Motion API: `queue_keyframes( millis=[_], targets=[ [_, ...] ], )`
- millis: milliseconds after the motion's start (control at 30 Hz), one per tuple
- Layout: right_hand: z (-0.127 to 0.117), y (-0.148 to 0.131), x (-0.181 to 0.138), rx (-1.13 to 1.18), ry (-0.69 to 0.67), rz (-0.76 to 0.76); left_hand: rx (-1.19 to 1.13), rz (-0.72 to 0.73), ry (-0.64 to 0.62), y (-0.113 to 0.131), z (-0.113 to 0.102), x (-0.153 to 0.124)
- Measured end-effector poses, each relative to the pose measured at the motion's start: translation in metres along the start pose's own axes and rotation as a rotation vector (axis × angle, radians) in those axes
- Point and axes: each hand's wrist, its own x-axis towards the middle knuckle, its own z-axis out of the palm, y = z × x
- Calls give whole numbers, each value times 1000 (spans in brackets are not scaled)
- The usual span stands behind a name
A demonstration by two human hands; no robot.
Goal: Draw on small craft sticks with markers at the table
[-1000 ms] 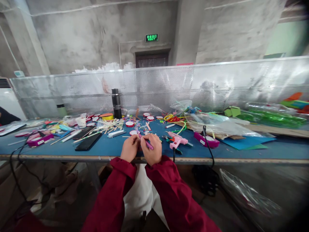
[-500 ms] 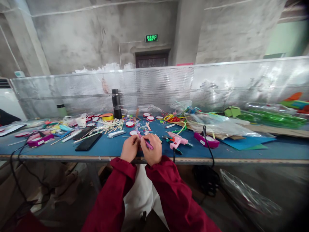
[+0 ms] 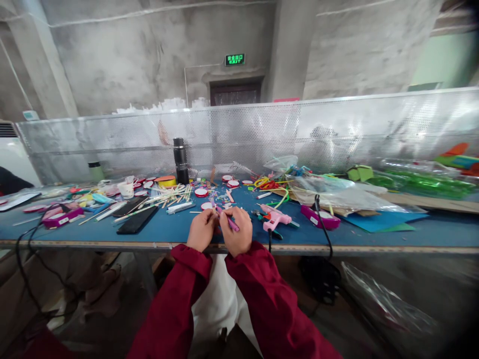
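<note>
Both of my hands meet just above the front edge of the blue-topped table. My right hand (image 3: pixel 240 233) is closed around a purple pen (image 3: pixel 233 225), which slants between thumb and fingers. My left hand (image 3: pixel 202 231) is closed in a pinch against it; whatever lies between its fingertips is too small and hidden to name. A light purple piece (image 3: pixel 213 203) shows just past the fingertips. Just beyond my left hand is a white disc with a red rim (image 3: pixel 206 205). To the right of my right hand lies a pink glue gun (image 3: pixel 276 218).
A black phone (image 3: pixel 137 220), a pile of wooden sticks (image 3: pixel 174 195) and a black thermos (image 3: pixel 181 162) stand to the left. On the right are a purple box (image 3: pixel 320 217) with a black cable and plastic bags (image 3: pixel 337 192). A perforated metal screen (image 3: pixel 247 134) closes the back.
My right hand has shifted very slightly to the right, with the purple pen still in it. My left hand stays almost where it was.
</note>
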Motion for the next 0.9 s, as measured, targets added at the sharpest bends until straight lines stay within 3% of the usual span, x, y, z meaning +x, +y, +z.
queue_keyframes(
  millis=[900],
  targets=[
    [0,-1,0,3,-35,-23,26,15,22,2,0,-1]
  ],
)
